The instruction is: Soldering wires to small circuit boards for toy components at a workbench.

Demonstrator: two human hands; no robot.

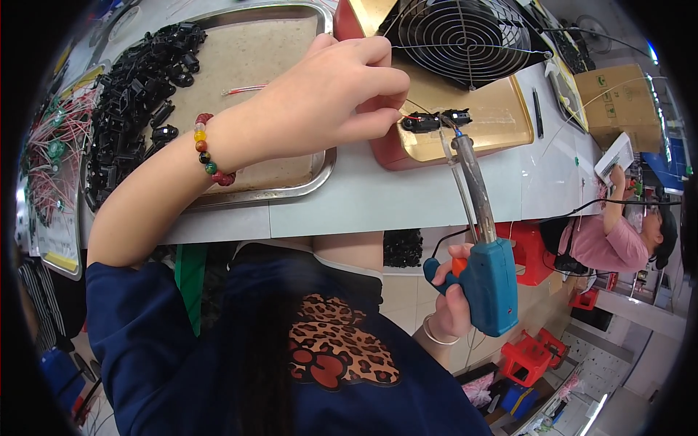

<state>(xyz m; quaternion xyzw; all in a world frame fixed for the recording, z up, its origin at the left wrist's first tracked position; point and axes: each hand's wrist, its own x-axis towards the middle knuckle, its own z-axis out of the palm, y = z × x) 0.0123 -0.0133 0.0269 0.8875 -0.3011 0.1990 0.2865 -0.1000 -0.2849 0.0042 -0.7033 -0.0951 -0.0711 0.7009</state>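
My right hand (452, 298) is wrapped round the teal grip of a soldering gun (494, 287), a finger by its orange trigger. The gun's long metal barrel points up and away, with its tip at a small black plastic part (423, 122). A second black part (458, 116) lies right beside it on the gold lid of a red box (494, 138). Thumb and finger of my left hand (356, 91) are pinched at the first part's left end, on a thin red wire (408, 116). How much wire the fingers cover is hidden.
Behind the box stands a black fan with a round wire grille (469, 43). Left is a metal tray (280, 43) with heaped black parts (138, 94); farther left, a tray of red and white wires (54, 152). A black pen (538, 112) lies right. A co-worker (611, 236) sits at right.
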